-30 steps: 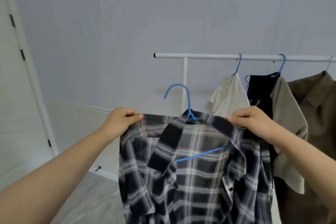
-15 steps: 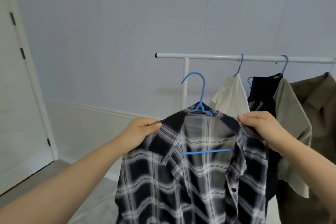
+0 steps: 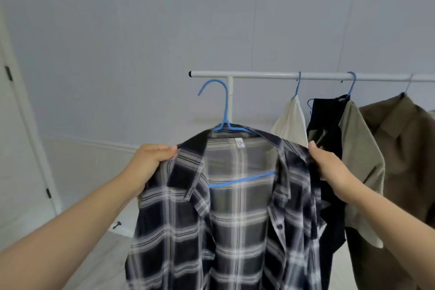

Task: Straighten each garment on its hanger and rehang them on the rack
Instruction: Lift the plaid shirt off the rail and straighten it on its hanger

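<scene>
Two hands are on the plaid shirt (image 3: 235,219) here, one at each shoulder. The left hand (image 3: 150,162) has its fingers curled shut around the shoulder seam on that side, and the right hand (image 3: 329,167) is pinching the other shoulder edge the same way, so both are clamped on fabric and holding the shirt up in the air in front of the rack (image 3: 259,75).

The shirt is a dark navy and white check, unbuttoned and hanging open down the front, collar spread wide. It sits on a blue hanger (image 3: 224,110), whose hook pokes up above the collar, just below the rail and not over it. You can see the hanger's lower bar through the open front. There's a small white tag (image 3: 239,142) inside the neck, but the print on it is too blurry to read.

Further out on the right, the white rail carries a cream garment (image 3: 292,122), then a black garment (image 3: 327,115) with a pale olive shirt (image 3: 360,155) next to it, then a brown shirt (image 3: 404,148) at the edge of the frame. Behind it all is a plain pale wall (image 3: 164,30), with a white door (image 3: 14,148) off to the left.
</scene>
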